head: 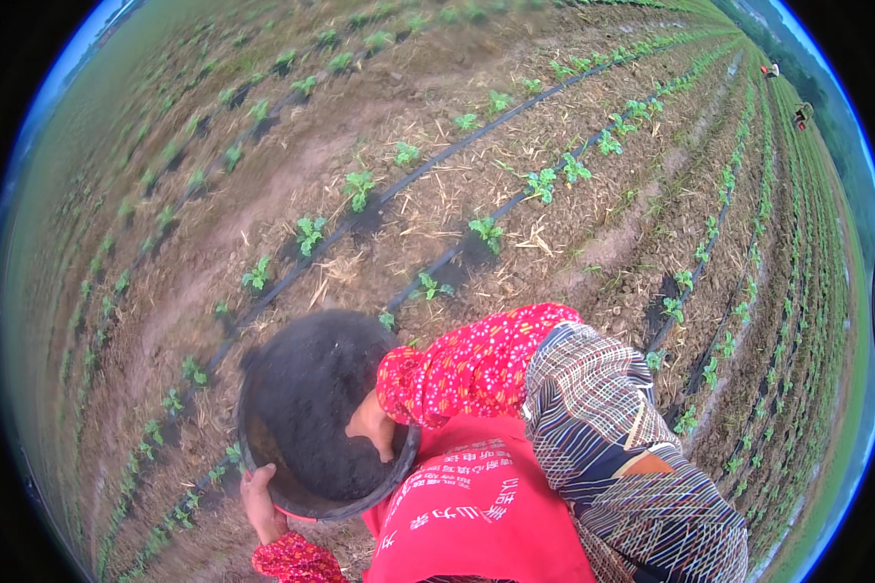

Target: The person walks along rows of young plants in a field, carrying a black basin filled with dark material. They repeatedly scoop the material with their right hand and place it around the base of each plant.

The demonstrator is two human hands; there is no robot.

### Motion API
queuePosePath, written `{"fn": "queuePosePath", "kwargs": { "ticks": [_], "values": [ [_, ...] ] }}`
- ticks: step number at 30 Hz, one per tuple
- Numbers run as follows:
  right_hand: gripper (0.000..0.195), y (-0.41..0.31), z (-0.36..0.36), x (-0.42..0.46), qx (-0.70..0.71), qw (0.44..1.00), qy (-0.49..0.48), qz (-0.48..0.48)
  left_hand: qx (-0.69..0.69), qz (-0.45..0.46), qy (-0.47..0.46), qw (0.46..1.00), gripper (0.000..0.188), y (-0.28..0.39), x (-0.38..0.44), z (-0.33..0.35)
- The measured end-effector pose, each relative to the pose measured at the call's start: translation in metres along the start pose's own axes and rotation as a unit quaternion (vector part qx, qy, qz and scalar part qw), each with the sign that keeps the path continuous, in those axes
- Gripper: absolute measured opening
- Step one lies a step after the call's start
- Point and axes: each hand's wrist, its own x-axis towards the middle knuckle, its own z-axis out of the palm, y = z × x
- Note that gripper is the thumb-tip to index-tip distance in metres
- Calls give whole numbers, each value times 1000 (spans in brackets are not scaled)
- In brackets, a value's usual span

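A round black bucket is held against my front, its mouth facing up. Dark, powdery or crumbly material fills much of it. My left hand grips the bucket's near-left rim, with the thumb over the edge. Inside the bucket, my right hand reaches into the dark material near the right wall. Its fingertips are partly buried, so I cannot tell what they hold. A red apron bearing writing lies right beside the bucket.
Rows of young leafy green plants run across the brown soil, along thin black drip-irrigation lines. Dark patches lie beside several plants. Straw bits litter the ground. Two people are far off at the upper right.
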Motion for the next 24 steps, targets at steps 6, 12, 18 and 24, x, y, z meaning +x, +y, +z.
{"fn": "queuePosePath", "kwargs": {
  "ticks": [6, 12, 18, 24],
  "values": [
    [71, -12, 1, -23, 213, 976, -34, -28, -27, 22, -19, 999, 26, -2, -5, 8],
    [62, -1, -8, -31, 515, 852, 85, -35, -16, 31, 6, 999, 25, -1, -5, 12],
    [49, 4, -24, -85, 661, 703, 208, -161, -3, 31, 47, 998, 25, 2, -14, 18],
    [39, 78, -33, -139, 714, 598, 362, -46, 8, 12, 54, 998, 26, 12, -17, 17]
  ]
}}
